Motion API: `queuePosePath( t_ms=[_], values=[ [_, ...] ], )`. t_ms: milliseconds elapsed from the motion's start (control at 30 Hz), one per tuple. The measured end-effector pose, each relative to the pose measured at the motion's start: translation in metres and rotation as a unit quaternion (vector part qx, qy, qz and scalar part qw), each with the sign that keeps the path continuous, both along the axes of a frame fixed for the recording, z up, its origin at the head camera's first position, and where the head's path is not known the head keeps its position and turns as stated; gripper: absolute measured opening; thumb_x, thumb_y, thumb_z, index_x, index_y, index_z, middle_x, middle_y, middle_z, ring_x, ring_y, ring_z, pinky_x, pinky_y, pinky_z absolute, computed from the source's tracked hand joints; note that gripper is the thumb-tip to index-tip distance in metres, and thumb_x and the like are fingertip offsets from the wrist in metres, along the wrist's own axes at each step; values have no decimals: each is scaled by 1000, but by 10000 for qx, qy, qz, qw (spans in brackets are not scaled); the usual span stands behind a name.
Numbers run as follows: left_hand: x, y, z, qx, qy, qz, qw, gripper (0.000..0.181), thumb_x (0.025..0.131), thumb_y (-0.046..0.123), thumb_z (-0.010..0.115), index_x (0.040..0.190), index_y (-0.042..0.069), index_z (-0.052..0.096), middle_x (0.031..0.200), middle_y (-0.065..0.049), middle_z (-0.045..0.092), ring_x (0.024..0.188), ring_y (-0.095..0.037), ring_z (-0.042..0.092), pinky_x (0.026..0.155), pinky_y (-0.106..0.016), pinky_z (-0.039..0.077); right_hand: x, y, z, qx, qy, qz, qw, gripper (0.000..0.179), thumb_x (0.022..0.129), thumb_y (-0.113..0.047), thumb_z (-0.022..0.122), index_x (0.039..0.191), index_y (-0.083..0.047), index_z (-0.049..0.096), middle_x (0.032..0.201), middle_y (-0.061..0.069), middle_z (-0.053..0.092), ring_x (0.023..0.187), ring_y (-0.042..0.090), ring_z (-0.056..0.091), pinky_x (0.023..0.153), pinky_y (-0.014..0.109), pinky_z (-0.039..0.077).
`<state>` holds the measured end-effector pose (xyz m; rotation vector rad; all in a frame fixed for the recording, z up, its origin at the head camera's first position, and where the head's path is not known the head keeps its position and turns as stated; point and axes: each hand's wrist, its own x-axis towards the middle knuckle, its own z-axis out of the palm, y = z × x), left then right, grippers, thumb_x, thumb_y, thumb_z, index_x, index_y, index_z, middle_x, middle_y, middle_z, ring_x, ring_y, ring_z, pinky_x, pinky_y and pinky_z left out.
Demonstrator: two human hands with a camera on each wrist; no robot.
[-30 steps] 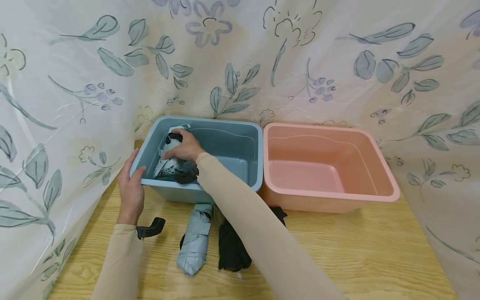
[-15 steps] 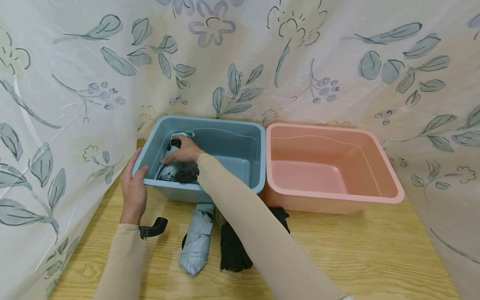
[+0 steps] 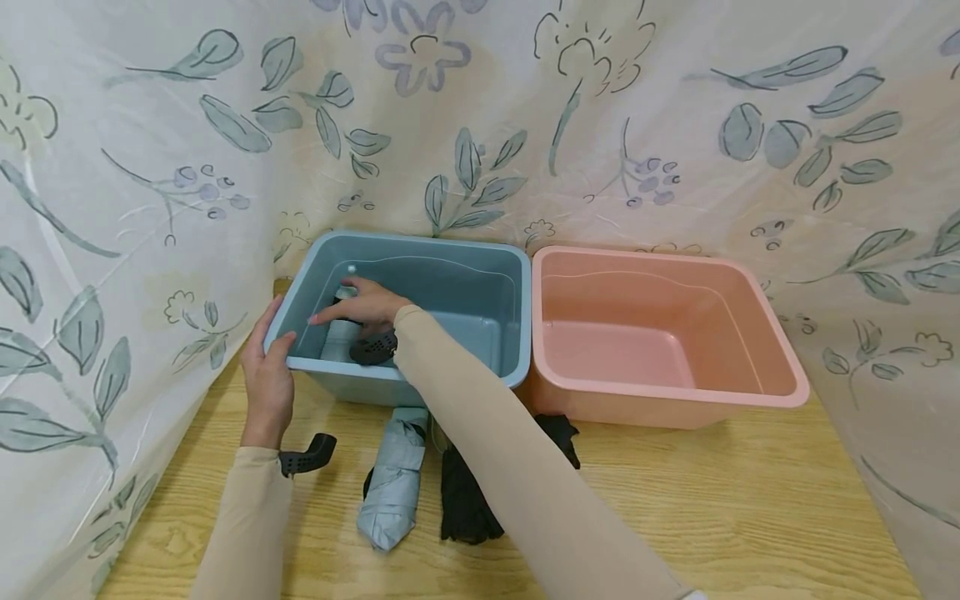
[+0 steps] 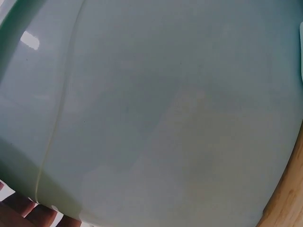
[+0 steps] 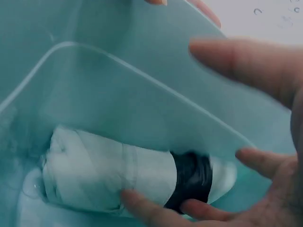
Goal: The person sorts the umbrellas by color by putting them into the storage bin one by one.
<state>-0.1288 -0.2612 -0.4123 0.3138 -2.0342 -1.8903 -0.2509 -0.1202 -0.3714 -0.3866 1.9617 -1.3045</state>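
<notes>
A folded pale blue-grey umbrella [image 5: 109,165] with a black band lies on its side at the left end of the blue plastic tub [image 3: 427,244]. Just over it, my right hand [image 3: 367,307] has its thumb and fingers spread. In the right wrist view its fingertips [image 5: 135,198] overlap the umbrella's near side, and the thumb is well away from it. My left hand [image 3: 267,387] holds the tub's front left corner, thumb over the rim and fingers along the outer wall. The left wrist view is mostly filled by the tub's wall [image 4: 156,109].
A pink tub [image 3: 667,256] stands right beside the blue one. In front, on the wooden table [image 3: 712,517], lie a folded light blue umbrella [image 3: 392,492] and a black folded one [image 3: 467,500], partly hidden under my right forearm. A floral sheet [image 3: 480,108] hangs behind and at the sides.
My right hand has lowered the umbrella to the bottom of the blue tub and let go of it, its fingers spreading apart. The left hand has kept its hold on the corner.
</notes>
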Motion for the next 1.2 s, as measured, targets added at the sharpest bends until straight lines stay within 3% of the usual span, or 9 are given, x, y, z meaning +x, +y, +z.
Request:
queuePosePath(
  t_ms=[100,200,333,533,667,833,1033,1200],
  values=[
    [0,0,0,-12,20,-30,10000,55,104,9,36,158,22,39,161,-5,35,143,-26,33,119,-54,22,-2,2,1,64,-25,295,9995,95,88,-37,78,163,-29,21,165,5,26,134,32,49,87,36,53],
    [-1,0,0,6,30,-54,10000,55,104,9,37,158,21,39,161,-4,35,143,-25,33,119,-53,23,-2,3,2,149,66,413,9990,91,88,-39,77,162,-31,25,165,3,26,134,30,48,89,40,51],
    [-1,-1,1,50,20,-51,10000,55,104,8,37,158,20,39,161,-3,35,143,-24,33,119,-52,23,-2,4,6,174,95,243,9995,82,90,-37,77,159,-26,34,162,2,32,137,26,46,98,52,49],
    [0,1,2,-7,-41,38,10000,55,104,8,37,158,20,39,160,-5,36,142,-26,34,118,-50,24,-2,14,17,-25,-228,-172,9996,70,95,-27,73,156,-15,40,153,8,44,135,34,48,100,50,49],
    [0,1,2,-31,-82,66,9999,55,104,9,36,158,22,39,160,-5,36,142,-26,34,119,-52,22,1,27,25,-171,-235,-118,9995,71,96,-25,71,157,-12,37,152,12,45,134,37,49,100,48,50],
    [0,1,2,-5,-150,70,9999,55,105,11,36,157,25,39,161,-5,35,142,-26,33,120,-52,21,13,46,40,-478,-91,27,9988,68,97,-24,70,156,-13,38,148,10,50,125,31,56,96,41,52],
    [1,1,2,63,-120,105,9999,55,105,11,35,157,25,40,160,-5,36,143,-26,33,120,-50,20,35,72,61,-1111,212,326,9930,64,98,-21,70,154,-14,42,125,5,65,110,17,63,92,36,54],
    [1,3,1,125,-133,130,9997,54,105,11,36,157,25,41,160,-4,36,144,-26,32,121,-49,19,60,99,74,-1586,434,549,9849,62,98,-16,68,154,-15,42,124,6,64,112,20,64,92,34,55]
  ],
)
